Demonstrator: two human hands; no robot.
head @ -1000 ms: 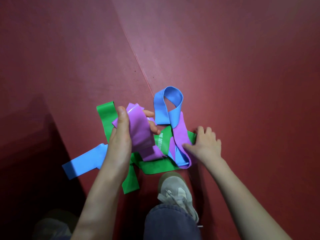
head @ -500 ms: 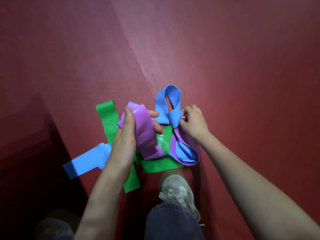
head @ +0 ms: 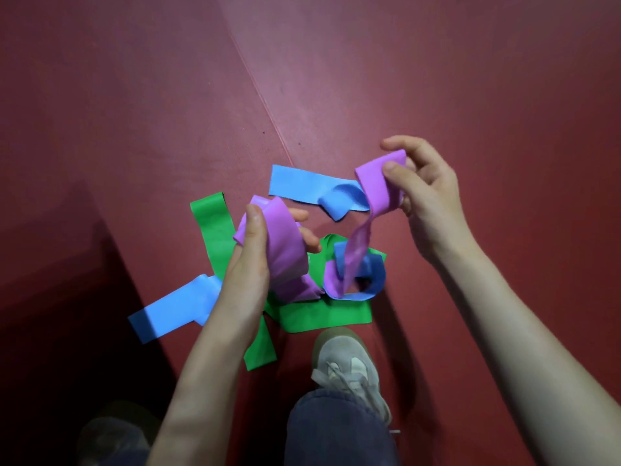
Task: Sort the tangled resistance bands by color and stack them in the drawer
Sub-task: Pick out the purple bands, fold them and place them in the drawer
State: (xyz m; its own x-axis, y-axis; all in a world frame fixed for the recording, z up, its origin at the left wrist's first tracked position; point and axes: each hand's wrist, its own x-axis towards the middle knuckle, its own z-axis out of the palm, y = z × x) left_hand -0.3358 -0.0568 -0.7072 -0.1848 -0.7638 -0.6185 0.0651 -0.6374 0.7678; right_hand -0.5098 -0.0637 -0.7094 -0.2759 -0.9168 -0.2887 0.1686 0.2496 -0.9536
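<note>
The tangled bands lie in a heap on the red floor (head: 470, 95), just ahead of the person's grey shoe (head: 346, 361) and dark trouser leg (head: 336, 435). The left grip (head: 248, 274) is raised over the heap's 9 o'clock side. Its thumb and fingers are curled round a wide fold of the purple band (head: 289, 260), clamped on it. The right grip (head: 430, 203) is up at 2 o'clock from the heap, thumb and fingertips pinched tight on another purple end, which stands clear of the floor. From that pinch the purple runs as a narrow twisted strip down toward 6 o'clock. It passes through the blue loop (head: 373, 284) and curls back to meet the fold under the left grip. Whether the two held parts are one length cannot be told.

The blue loop sits on top of the green band (head: 319, 317), touching it, at the heap's 4 o'clock. The green band lies lowest and flat. One arm reaches to 11 o'clock beside the left thumb, another points to 6 o'clock under the left wrist, and a broad part spreads toward the shoe.

A flat blue band (head: 302, 188) lies on the floor at 12 o'clock, apart from the loop, its right end folded over on itself beside the raised purple. A second blue strip (head: 171, 312) stretches out to 8 o'clock, its inner end hidden behind the left wrist.

A thin seam (head: 262, 99) crosses the floor from 12 o'clock down to the heap
</note>
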